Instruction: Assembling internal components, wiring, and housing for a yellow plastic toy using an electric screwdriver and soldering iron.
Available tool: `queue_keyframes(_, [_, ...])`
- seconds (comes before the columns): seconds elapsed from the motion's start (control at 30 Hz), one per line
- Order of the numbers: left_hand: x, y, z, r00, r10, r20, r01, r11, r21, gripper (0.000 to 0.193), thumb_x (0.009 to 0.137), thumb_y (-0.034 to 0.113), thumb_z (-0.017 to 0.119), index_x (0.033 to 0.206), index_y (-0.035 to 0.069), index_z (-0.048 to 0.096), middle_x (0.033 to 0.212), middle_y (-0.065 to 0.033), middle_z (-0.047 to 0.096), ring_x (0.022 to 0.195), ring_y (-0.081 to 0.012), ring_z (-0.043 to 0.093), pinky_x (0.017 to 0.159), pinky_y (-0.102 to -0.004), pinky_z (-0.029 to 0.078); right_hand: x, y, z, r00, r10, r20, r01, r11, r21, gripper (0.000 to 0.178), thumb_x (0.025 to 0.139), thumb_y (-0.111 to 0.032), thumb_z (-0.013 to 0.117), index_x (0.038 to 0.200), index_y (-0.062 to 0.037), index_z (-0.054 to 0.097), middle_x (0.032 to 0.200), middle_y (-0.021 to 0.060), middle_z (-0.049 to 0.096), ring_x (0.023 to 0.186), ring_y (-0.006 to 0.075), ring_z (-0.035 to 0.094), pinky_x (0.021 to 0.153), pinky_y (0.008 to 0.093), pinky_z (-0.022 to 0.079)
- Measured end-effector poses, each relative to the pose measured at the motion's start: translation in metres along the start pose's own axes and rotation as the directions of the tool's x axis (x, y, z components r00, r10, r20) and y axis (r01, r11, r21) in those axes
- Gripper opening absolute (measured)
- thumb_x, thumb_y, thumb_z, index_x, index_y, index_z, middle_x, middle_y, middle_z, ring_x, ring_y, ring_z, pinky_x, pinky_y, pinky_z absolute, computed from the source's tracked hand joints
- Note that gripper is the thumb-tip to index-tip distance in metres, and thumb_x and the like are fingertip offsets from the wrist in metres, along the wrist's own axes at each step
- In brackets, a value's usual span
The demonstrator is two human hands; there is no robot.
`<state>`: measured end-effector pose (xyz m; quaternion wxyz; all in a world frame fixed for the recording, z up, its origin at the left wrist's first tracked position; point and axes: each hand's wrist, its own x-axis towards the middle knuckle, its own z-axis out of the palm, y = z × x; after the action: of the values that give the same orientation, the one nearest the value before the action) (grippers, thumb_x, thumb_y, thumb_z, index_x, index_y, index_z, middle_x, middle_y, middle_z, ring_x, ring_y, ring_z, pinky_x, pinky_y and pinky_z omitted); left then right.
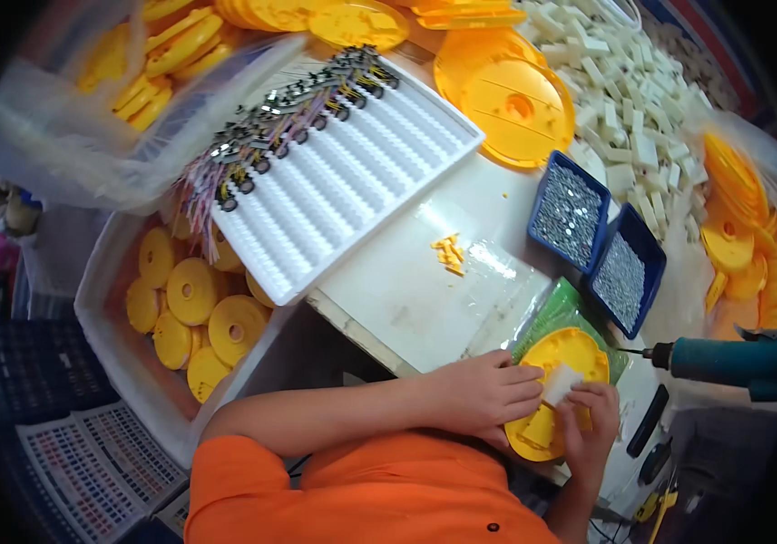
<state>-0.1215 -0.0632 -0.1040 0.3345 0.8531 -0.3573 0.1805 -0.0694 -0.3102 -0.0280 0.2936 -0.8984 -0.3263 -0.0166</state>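
A round yellow plastic shell lies tilted over a green pad at the table's near edge, its inner side with ribs facing up. My left hand grips the shell's left rim, fingers over the edge; part of the hand below is hidden. From the right, my right hand closes its fingertips on a small white rectangular plastic block inside the shell. Whether the block is seated there, I cannot tell.
Two blue trays of small metal parts stand beyond the shell. A teal electric screwdriver points in from the right. White blocks pile behind. A white ridged tray holds wired parts; yellow bits lie mid-table. A bin holds yellow discs.
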Motion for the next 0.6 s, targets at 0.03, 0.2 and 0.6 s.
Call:
queue_keyframes(0.03, [0.0,0.0,0.0,0.998,0.022,-0.054,-0.022,1.0,-0.007,0.06,0.086,0.052,0.07,0.121,0.004,0.063,0.127,-0.0097,0.063,0.127,-0.0228,0.058,0.087,-0.0362,0.047,-0.006,0.001,0.008,0.997,0.059,-0.056,-0.055,0.996,0.066,0.022,0.076,0.005,0.077,0.096,-0.0018,0.069,0.097,0.0122,0.067,0.093,0.0301,0.063,0.084,0.0395,0.051])
queue_keyframes(0.2, [-0.005,-0.002,-0.001,0.992,0.028,-0.12,-0.028,1.0,0.005,0.058,0.084,0.051,0.072,0.118,0.004,0.063,0.125,-0.009,0.063,0.126,-0.0227,0.058,0.087,-0.0359,0.046,-0.006,0.005,0.025,0.978,0.047,-0.204,-0.032,0.996,0.079,0.019,0.078,0.008,0.074,0.093,-0.0017,0.068,0.092,0.0108,0.066,0.089,0.0283,0.063,0.08,0.0359,0.051])
queue_keyframes(0.6, [-0.083,-0.095,-0.22,0.668,-0.411,-0.62,0.732,0.514,0.448,0.03,0.084,0.014,0.078,0.111,0.004,0.07,0.125,-0.0154,0.068,0.119,-0.0364,0.062,0.103,-0.0481,0.046,0.0,0.003,0.02,0.988,0.041,-0.147,-0.03,0.997,0.077,0.008,0.088,0.001,0.065,0.095,-0.0012,0.065,0.093,0.0127,0.062,0.088,0.0287,0.06,0.082,0.0368,0.048])
